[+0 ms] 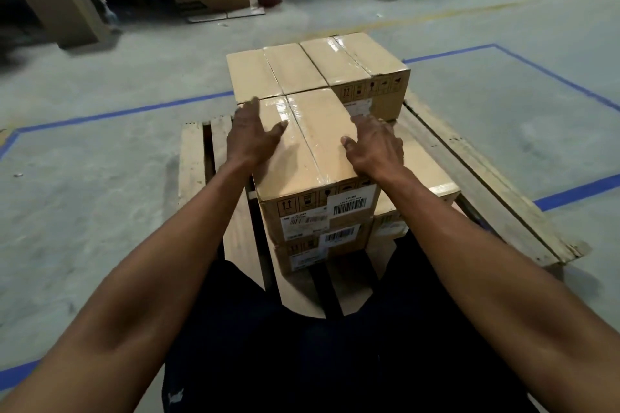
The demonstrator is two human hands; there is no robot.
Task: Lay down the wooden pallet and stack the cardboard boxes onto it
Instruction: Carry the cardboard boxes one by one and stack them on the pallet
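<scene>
Left hand flat on top box | right hand likewise

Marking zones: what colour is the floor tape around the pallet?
Blue tape, clearest in the head view.

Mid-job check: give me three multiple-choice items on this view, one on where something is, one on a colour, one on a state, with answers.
1. Where is the near top box?
A. on the bare floor
B. on another box on the pallet
C. leaning on the far cartons

2. What colour is the floor tape?
A. yellow
B. red
C. blue

3. How are the hands on that box?
A. both flat, fingers straight
B. both clenched round a strap
C. one holding a knife

Answers:
1 B: a labelled box shows beneath it, over the pallet boards.
2 C: blue lines frame the pallet.
3 A: the left hand and right hand lie on its top edges.
</scene>
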